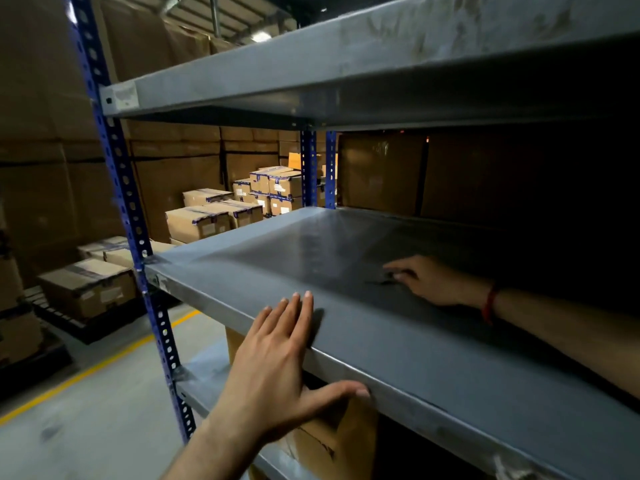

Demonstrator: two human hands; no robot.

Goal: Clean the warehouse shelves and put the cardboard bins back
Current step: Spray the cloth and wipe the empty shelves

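The grey metal rack fills the right of the view, its middle shelf [346, 258] running with its long axis from the near right foreground away to the left, where it meets the blue perforated upright [119, 161] at the front corner. The shelf's top is bare and shiny, with open room across its whole width; the space deepens into shadow at the right. The upper shelf [311, 74] hangs close above, smudged and dusty on its face. Behind the shelf stand two rear blue posts [318, 168] and a wall of large brown cartons [381, 171]. Past the rack's left end, taped cardboard boxes [197, 221] sit stacked on the floor, and a yellow floor line [104, 362] crosses the concrete. Below the middle shelf a cardboard bin [332, 441] stands on the lower shelf [204, 389], partly hidden by the left wrist.

The left hand [277, 355] lies spread flat over the front edge, fingers on top, thumb along the lip. The right hand [426, 280] rests on the shelf further in, fingers curled down on something dark and thin; what it is cannot be told. A red thread [490, 303] circles that wrist.
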